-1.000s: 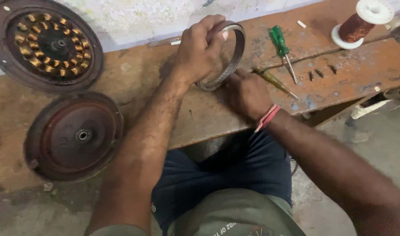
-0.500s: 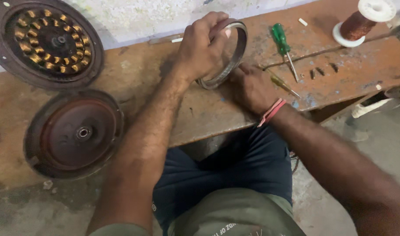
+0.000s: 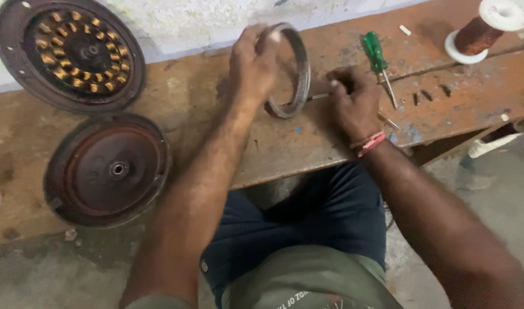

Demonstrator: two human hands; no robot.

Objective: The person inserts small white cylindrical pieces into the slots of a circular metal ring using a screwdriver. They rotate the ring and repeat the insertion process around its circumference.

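Left hand grip clasps metal ring (upright); right hand fisted beside it.

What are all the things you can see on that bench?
metal ring: 1, grey, upright mid-bench
stator disc: 1, dark with copper coils, top left
round cover: 1, rusty brown, lower left
screwdriver: 1, green handle, right of ring
wire spool: 1, copper on white, top right
small dark bits: several, right side
bench: 1, brown wood
left hand: grips ring
right hand: holds thin metal tool by the ring
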